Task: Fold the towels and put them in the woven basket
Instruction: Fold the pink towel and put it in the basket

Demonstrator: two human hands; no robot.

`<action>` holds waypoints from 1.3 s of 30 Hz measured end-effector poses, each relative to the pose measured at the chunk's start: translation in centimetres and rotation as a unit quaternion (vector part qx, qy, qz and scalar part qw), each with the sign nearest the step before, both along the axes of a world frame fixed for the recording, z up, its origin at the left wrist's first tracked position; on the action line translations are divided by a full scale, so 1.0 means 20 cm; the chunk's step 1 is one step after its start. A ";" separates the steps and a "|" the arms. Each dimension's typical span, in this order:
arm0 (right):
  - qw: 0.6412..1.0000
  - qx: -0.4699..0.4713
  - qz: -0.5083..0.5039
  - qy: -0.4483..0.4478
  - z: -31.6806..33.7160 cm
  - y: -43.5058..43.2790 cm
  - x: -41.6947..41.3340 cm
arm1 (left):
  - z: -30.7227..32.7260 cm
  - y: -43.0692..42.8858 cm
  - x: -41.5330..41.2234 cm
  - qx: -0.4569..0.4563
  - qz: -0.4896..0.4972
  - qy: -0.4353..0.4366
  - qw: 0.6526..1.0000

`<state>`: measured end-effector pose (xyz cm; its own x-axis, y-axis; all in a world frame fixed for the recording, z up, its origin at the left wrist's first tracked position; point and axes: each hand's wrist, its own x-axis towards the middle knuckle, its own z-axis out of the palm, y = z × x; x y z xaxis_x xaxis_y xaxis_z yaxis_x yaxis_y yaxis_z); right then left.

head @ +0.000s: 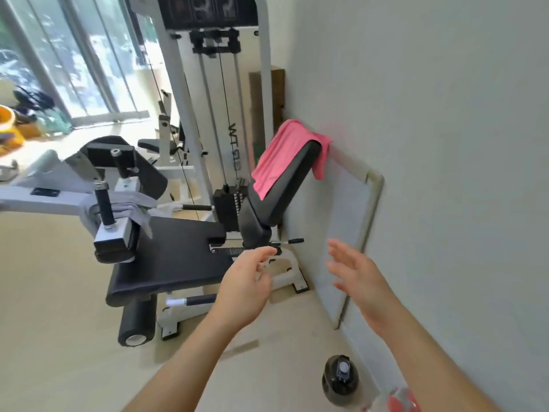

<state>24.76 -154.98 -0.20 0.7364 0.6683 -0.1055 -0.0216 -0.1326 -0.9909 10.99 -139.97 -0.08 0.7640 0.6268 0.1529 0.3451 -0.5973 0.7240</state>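
Left grip (246, 281) and right grip (356, 275) both empty, fingers relaxed, short of the pink towel (279, 156) over the black backrest (286, 188).

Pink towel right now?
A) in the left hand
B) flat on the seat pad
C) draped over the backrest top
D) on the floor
C: the pink towel hangs over the top of the black backrest; the left hand and right hand hold nothing.
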 end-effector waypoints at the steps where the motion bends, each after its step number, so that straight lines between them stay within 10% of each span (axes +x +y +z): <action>1: 0.999 -0.014 0.008 -0.039 -0.01 0.11 0.09 | 0.00 0.09 0.08 0.026 -0.001 0.013 1.000; 11: 0.904 -0.224 0.076 -0.355 0.08 0.99 1.05 | 0.00 0.81 0.96 0.133 -0.027 0.078 0.988; 21: 0.856 -0.279 -0.013 -0.435 0.06 1.67 1.79 | -0.09 1.44 1.78 0.032 -0.085 0.026 0.996; 32: 0.780 -0.318 -0.115 -0.526 -0.03 2.00 2.14 | -0.34 1.91 2.46 0.205 -0.148 0.004 0.967; 39: 0.798 -0.307 -0.122 -0.504 -0.01 1.98 2.21 | -0.18 2.02 2.48 0.028 -0.182 -0.135 0.974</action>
<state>68.89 -115.35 -0.48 0.7549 0.5421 0.3693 0.6454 -0.7140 -0.2713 60.57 -99.63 -3.74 0.8611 0.3075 0.4050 -0.0944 -0.6859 0.7215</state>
